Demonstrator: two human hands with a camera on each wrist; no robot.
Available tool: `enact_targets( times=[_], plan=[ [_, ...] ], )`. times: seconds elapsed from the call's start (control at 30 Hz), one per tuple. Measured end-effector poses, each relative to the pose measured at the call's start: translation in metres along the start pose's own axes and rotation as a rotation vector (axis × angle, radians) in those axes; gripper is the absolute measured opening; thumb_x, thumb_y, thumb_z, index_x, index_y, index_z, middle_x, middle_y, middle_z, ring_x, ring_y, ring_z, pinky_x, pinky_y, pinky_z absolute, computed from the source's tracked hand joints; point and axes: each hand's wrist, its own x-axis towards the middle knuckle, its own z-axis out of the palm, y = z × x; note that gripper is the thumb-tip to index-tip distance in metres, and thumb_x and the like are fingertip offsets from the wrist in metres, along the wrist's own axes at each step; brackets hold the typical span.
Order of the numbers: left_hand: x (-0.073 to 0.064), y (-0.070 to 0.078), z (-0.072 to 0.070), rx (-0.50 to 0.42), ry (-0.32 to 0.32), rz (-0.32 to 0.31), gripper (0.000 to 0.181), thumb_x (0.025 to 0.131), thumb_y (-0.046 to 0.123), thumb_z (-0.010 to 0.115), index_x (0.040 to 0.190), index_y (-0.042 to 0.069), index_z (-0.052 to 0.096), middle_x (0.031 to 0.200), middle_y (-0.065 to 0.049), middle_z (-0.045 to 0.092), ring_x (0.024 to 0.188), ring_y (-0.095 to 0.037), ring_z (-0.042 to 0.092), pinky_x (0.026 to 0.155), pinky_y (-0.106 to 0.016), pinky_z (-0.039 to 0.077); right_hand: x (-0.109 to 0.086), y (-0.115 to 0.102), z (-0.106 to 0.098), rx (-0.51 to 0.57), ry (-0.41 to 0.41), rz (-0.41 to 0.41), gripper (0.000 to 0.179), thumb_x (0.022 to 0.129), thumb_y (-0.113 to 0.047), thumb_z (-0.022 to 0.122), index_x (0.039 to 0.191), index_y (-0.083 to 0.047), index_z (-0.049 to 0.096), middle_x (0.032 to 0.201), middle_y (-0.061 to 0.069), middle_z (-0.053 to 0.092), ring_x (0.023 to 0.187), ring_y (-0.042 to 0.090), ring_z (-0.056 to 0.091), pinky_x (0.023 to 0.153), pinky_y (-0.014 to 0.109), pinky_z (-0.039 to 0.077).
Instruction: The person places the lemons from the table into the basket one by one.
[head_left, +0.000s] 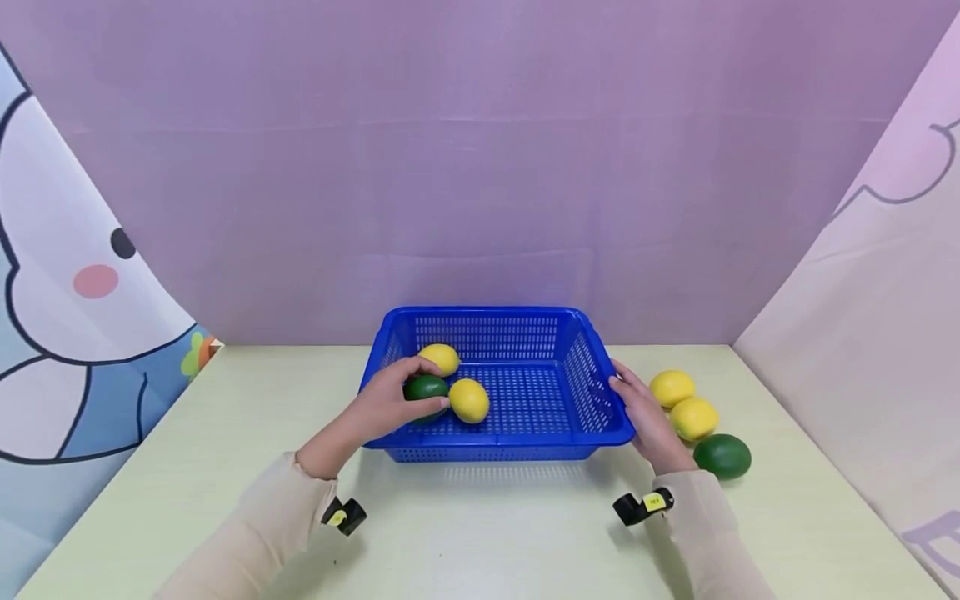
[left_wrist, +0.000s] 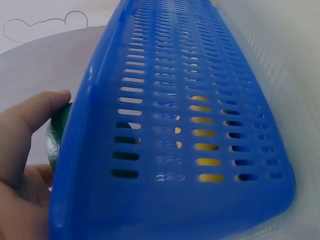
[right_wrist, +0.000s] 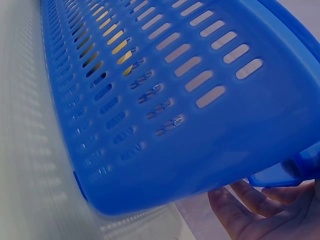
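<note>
My left hand (head_left: 386, 396) reaches over the left rim of a blue plastic basket (head_left: 513, 439). Its fingers and thumb hold a dark green avocado (head_left: 424, 388) inside the basket. In the left wrist view the same avocado (left_wrist: 59, 130) shows beside the rim, partly hidden by it. Two yellow lemons are in the basket: one lemon (head_left: 470, 402) right by my thumb, the other lemon (head_left: 441, 358) behind my fingers. My right hand (head_left: 651, 417) grips the basket's right rim; in the right wrist view its fingers (right_wrist: 245, 200) curl at the basket's edge.
Right of the basket, two more lemons, a rear lemon (head_left: 672, 388) and a front lemon (head_left: 694, 418), lie on the pale table (head_left: 480, 533) near a second avocado (head_left: 722, 457). A purple cloth wall (head_left: 480, 183) stands behind; printed cloths rise at both sides.
</note>
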Motion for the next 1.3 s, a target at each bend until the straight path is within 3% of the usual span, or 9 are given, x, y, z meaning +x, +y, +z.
enact_targets(
  times=[0.5, 0.77, 1.03, 1.3],
  plan=[
    [0.014, -0.006, 0.012, 0.105, -0.006, -0.059, 0.034, 0.082, 0.025, 0.072, 0.108, 0.007, 0.06, 0.111, -0.01, 0.059, 0.091, -0.022, 0.054, 0.073, -0.034, 0.051, -0.001, -0.001, -0.001, -0.004, -0.017, -0.009, 0.056, 0.103, -0.036, 0.03, 0.153, -0.022, 0.009, 0.144, 0.023, 0.031, 0.099, 0.015, 0.056, 0.082, 0.03, 0.052],
    [0.022, -0.007, 0.015, 0.206, -0.106, -0.102, 0.028, 0.079, 0.026, 0.075, 0.096, 0.008, 0.062, 0.09, -0.002, 0.06, 0.078, -0.017, 0.05, 0.065, -0.028, 0.044, -0.001, -0.001, -0.002, -0.005, -0.022, -0.012, 0.057, 0.103, -0.036, 0.03, 0.153, -0.022, 0.008, 0.145, 0.023, 0.031, 0.097, 0.014, 0.056, 0.081, 0.029, 0.052],
    [0.026, -0.013, 0.018, 0.265, -0.216, -0.174, 0.028, 0.079, 0.027, 0.076, 0.095, 0.01, 0.061, 0.084, 0.001, 0.057, 0.077, -0.017, 0.049, 0.066, -0.03, 0.041, 0.001, 0.001, -0.002, 0.008, -0.016, -0.014, 0.056, 0.103, -0.035, 0.03, 0.153, -0.02, 0.009, 0.143, 0.022, 0.032, 0.094, 0.012, 0.056, 0.079, 0.027, 0.052],
    [0.023, -0.012, 0.019, 0.287, -0.225, -0.17, 0.027, 0.077, 0.023, 0.078, 0.094, 0.009, 0.063, 0.085, 0.002, 0.056, 0.079, -0.017, 0.048, 0.07, -0.031, 0.042, 0.001, 0.001, -0.001, 0.006, -0.022, -0.026, 0.056, 0.103, -0.035, 0.029, 0.153, -0.019, 0.009, 0.143, 0.024, 0.031, 0.095, 0.012, 0.056, 0.079, 0.028, 0.052]
  ],
)
